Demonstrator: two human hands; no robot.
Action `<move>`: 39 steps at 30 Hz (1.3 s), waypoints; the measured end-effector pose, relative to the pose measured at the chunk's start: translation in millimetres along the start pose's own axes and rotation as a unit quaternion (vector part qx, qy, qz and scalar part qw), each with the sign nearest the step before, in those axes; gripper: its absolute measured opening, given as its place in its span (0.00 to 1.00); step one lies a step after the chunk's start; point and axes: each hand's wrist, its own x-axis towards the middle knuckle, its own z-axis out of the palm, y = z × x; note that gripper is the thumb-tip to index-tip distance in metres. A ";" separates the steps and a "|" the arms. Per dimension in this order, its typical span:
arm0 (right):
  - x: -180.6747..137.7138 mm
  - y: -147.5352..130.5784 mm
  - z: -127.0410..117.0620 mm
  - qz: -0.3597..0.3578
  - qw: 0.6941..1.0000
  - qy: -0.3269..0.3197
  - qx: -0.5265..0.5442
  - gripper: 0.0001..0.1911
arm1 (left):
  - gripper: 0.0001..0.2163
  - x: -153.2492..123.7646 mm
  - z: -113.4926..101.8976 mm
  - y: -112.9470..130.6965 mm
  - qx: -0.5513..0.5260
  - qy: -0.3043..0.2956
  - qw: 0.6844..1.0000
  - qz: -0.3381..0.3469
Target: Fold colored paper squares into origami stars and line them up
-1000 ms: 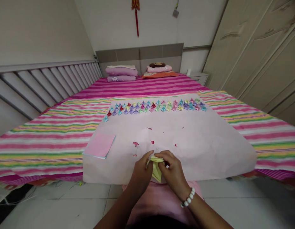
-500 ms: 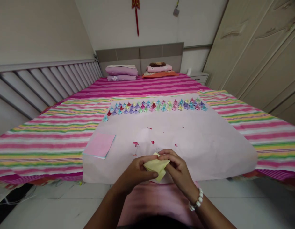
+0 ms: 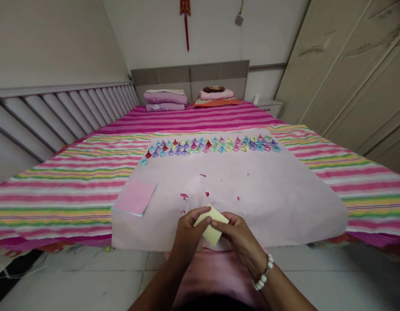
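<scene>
A folded piece of yellow paper (image 3: 214,235), roughly diamond-shaped and flat, is held between both hands above the near edge of the white sheet (image 3: 268,194). My left hand (image 3: 189,231) is closed on its left side, thumb on top and fingers behind. From the right, my right hand (image 3: 240,231) grips it the same way, and the two thumb tips nearly meet at its middle. Several small folded paper pieces (image 3: 194,147) in many colours stand in rows along the sheet's far side. A stack of pink square paper (image 3: 135,197) lies at its left.
Small red scraps (image 3: 184,196) are scattered on the sheet in front of my hands. The sheet lies on a bed with a striped cover (image 3: 73,185). Folded bedding (image 3: 165,99) sits by the headboard (image 3: 219,73). A wardrobe (image 3: 345,77) stands to the right.
The yellow paper, bulging and partly opened out before, is now a flat diamond. Both thumbs have come together on its front face; the right fingers have moved behind it.
</scene>
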 end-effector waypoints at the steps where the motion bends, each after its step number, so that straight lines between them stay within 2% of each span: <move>1: 0.1 1.1 1.0 0.001 1.000 0.008 -0.002 0.15 | 0.21 2.1 -0.1 -0.8 -0.013 0.003 1.000 -0.001; 3: -0.3 1.5 2.6 -0.002 1.000 0.018 -0.019 0.15 | 0.27 6.8 -1.6 -0.9 -0.020 0.002 1.000 0.003; 4: -0.5 1.2 3.2 -0.008 0.999 0.019 -0.032 0.15 | 0.26 9.0 -2.6 -0.2 -0.012 -0.002 1.000 0.004; 8: -0.6 1.3 3.5 -0.033 0.999 0.000 -0.039 0.14 | 0.10 12.1 -4.9 4.9 0.001 0.002 1.000 -0.007; 11: 1.0 3.9 0.5 -0.034 0.999 -0.014 -0.036 0.13 | 0.11 10.5 -5.8 5.9 -0.044 0.022 0.999 -0.023; 13: 2.9 4.0 -3.1 -0.040 0.998 0.009 -0.046 0.13 | 0.12 9.4 -7.5 4.1 -0.065 0.032 0.997 -0.029; 16: 6.0 -1.4 -9.0 -0.067 0.996 0.052 -0.041 0.12 | 0.11 8.3 -11.9 -0.5 -0.039 0.039 0.998 -0.029; 20: 8.3 -14.9 -12.3 -0.107 0.991 0.076 -0.024 0.10 | 0.11 6.4 -16.1 -6.2 0.007 0.002 0.999 -0.034; 25: 6.5 -25.7 -7.4 -0.126 0.989 0.068 -0.035 0.11 | 0.11 5.0 -13.8 -5.6 0.049 -0.073 0.995 -0.040; 31: 1.6 -15.1 -1.0 -0.096 0.995 0.017 -0.027 0.14 | 0.13 -0.8 -4.3 -1.1 0.030 -0.028 0.999 -0.031; 34: 1.0 -10.0 -3.3 -0.096 0.994 0.021 -0.045 0.12 | 0.14 -3.4 -1.6 -2.4 0.035 -0.042 0.997 -0.045; 37: 0.3 -13.7 -7.9 -0.121 0.987 0.041 -0.100 0.11 | 0.11 -0.3 -3.8 -3.5 0.012 -0.074 0.997 -0.022; 39: -1.1 -18.2 -10.3 -0.130 0.980 0.039 -0.145 0.11 | 0.19 3.4 -7.6 -1.8 -0.025 -0.075 0.997 0.017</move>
